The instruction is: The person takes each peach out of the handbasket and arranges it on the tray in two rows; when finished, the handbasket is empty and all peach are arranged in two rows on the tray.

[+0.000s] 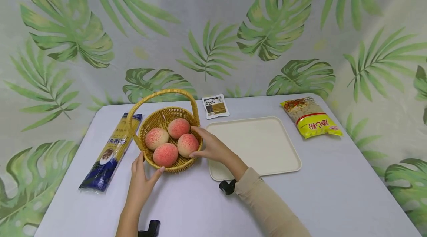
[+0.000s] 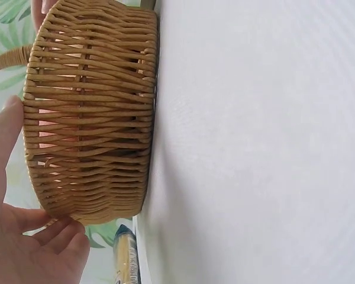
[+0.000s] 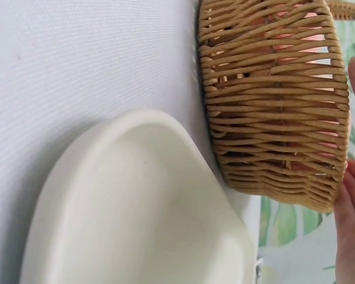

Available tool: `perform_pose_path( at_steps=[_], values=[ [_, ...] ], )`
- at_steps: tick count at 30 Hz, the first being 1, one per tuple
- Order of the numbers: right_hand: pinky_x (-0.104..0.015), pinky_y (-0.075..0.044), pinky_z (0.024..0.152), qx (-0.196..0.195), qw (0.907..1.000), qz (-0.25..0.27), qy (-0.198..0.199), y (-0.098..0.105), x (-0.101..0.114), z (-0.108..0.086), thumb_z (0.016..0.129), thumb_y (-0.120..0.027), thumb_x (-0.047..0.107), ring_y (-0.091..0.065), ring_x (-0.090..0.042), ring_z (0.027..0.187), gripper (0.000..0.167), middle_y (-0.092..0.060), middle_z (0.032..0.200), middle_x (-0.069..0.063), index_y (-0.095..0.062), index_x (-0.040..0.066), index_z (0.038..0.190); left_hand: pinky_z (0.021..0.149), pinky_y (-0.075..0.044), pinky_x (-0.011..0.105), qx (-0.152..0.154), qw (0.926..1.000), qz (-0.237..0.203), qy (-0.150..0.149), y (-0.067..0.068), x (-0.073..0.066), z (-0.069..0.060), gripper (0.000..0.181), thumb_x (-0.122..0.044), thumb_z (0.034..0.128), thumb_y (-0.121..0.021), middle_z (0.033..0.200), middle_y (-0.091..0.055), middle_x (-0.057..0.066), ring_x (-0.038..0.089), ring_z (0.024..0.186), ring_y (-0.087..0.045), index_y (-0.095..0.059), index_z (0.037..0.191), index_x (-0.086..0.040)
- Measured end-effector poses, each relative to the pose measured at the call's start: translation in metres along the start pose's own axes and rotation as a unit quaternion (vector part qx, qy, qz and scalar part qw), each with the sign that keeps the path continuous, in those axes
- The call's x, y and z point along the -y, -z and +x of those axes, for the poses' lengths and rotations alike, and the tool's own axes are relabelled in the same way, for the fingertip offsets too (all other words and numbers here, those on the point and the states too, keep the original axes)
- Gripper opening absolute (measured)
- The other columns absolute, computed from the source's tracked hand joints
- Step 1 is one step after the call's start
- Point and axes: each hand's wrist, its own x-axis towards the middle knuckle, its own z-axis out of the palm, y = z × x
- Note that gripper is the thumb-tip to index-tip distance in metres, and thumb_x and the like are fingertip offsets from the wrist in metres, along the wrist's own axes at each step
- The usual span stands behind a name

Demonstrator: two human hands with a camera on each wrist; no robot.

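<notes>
A woven wicker basket [image 1: 173,169] with a tall arched handle [image 1: 160,93] stands on the table at left of centre. Several pink-and-cream peaches [image 1: 165,154] lie inside it. My left hand [image 1: 141,179] holds the basket's near left rim; in the left wrist view, the thumb touches the rim and the bent fingers lie against the woven side. On the right rim, my right hand [image 1: 211,146] grips the basket, its thumb beside a peach [image 1: 188,145]. The right wrist view shows its fingers [image 3: 350,195] against the rim, with the lower woven wall visible.
A cream rectangular tray [image 1: 257,174] lies just right of the basket. To the left is a long blue-and-yellow pasta packet [image 1: 111,151]. A small white packet [image 1: 215,106] lies behind, and a yellow noodle bag [image 1: 310,117] at the back right.
</notes>
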Motion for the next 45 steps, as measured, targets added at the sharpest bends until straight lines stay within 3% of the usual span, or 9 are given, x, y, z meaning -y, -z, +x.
perform_pose_path(
  at_steps=[15,30,39,45],
  values=[
    [-0.031,-0.032,0.102,0.071,0.9965,-0.031,-0.032,0.000,0.006,0.021,0.074,-0.074,0.019,-0.038,-0.020,0.121,0.073,-0.042,0.133,-0.010,-0.037,0.005,0.136,0.104,-0.024,0.048,-0.012,0.9986,-0.050,-0.012,-0.004,0.002,0.001,0.089,-0.030,0.0817,-0.066,0.134,-0.021,0.028,0.038,0.125,-0.024,-0.009,0.141,0.003],
    [-0.028,-0.033,0.100,0.109,0.9919,-0.062,-0.017,-0.006,0.011,0.032,0.074,-0.074,0.013,-0.041,-0.017,0.118,0.060,-0.048,0.127,-0.004,-0.047,0.006,0.128,0.105,-0.025,0.045,-0.020,0.9967,-0.077,-0.019,-0.007,0.011,0.001,0.090,-0.029,0.0800,-0.069,0.135,-0.022,0.025,0.034,0.126,-0.025,-0.010,0.142,0.000],
    [-0.029,-0.037,0.097,0.071,0.9933,-0.091,-0.005,-0.010,0.009,0.030,0.070,-0.075,0.016,-0.042,-0.019,0.115,0.061,-0.050,0.124,-0.006,-0.050,0.004,0.124,0.105,-0.025,0.045,-0.016,0.9971,-0.074,-0.010,-0.008,0.012,0.002,0.091,-0.033,0.0798,-0.068,0.135,-0.022,0.024,0.033,0.126,-0.025,-0.010,0.142,-0.001],
    [-0.034,-0.036,0.099,0.027,0.9969,-0.074,-0.005,-0.004,0.013,0.024,0.070,-0.074,0.017,-0.039,-0.025,0.119,0.063,-0.047,0.127,-0.011,-0.048,0.001,0.125,0.105,-0.025,0.044,-0.021,0.9968,-0.075,-0.017,-0.010,0.010,0.003,0.089,-0.030,0.0795,-0.069,0.134,-0.023,0.023,0.032,0.126,-0.026,-0.012,0.142,-0.001]
  ],
)
